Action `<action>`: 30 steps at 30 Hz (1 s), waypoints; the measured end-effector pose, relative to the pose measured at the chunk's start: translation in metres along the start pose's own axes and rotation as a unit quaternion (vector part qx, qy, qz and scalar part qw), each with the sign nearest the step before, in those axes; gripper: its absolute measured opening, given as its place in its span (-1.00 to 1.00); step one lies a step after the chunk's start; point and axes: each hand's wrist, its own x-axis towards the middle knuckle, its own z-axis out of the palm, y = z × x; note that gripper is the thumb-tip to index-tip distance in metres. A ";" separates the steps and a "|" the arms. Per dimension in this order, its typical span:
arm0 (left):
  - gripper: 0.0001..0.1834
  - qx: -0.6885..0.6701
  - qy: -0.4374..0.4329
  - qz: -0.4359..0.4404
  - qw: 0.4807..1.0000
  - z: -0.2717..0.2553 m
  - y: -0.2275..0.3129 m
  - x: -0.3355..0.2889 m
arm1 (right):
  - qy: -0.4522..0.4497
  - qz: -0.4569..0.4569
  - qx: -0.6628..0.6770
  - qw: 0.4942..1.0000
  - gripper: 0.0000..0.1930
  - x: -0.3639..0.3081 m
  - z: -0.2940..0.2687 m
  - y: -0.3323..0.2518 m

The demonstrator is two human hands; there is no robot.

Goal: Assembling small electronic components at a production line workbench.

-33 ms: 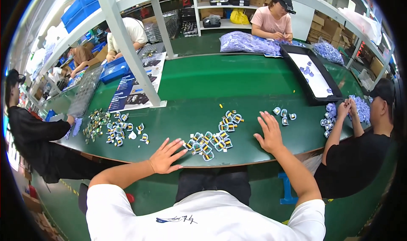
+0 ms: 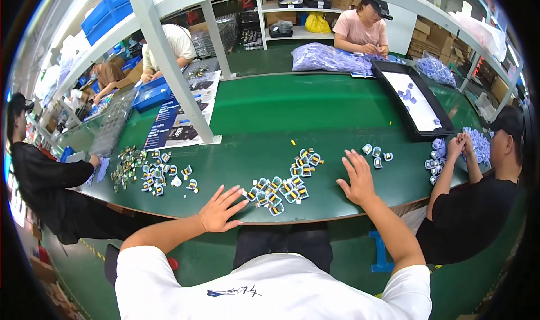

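Observation:
My left hand (image 2: 223,209) rests at the front edge of the green table (image 2: 247,109), fingers spread and holding nothing. Just right of its fingertips lies a cluster of small, light-rimmed plastic pieces with yellow and black parts inside (image 2: 274,196). A smaller group of the same pieces (image 2: 304,162) sits beyond it. To the right of these, my right hand (image 2: 358,177) lies palm down with its fingers stretched apart, also holding nothing. Several similar pieces (image 2: 377,157) are scattered beyond and right of that hand.
At left are more pieces (image 2: 156,173) and a heap of small circuit boards (image 2: 128,165). A black tray (image 2: 419,130) with purple parts stands at far right. A white post (image 2: 188,97) rises from the table. Co-workers sit on both sides and across.

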 end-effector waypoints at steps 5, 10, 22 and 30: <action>-0.26 0.039 0.090 -0.051 0.994 0.007 0.002 -0.003 | 0.014 0.008 -0.011 1.000 -0.19 0.003 -0.001 -0.001; -0.49 0.048 0.214 -0.129 0.967 0.011 0.002 0.005 | 0.033 0.017 -0.033 0.999 -0.19 0.002 0.000 -0.001; -0.54 0.076 0.394 -0.377 0.834 0.016 0.028 -0.052 | 0.090 0.135 -0.091 0.983 -0.23 -0.015 0.000 -0.015; -0.47 -0.052 0.414 -0.495 0.762 0.025 0.067 0.002 | 0.065 0.105 -0.034 0.992 -0.78 -0.029 0.006 -0.010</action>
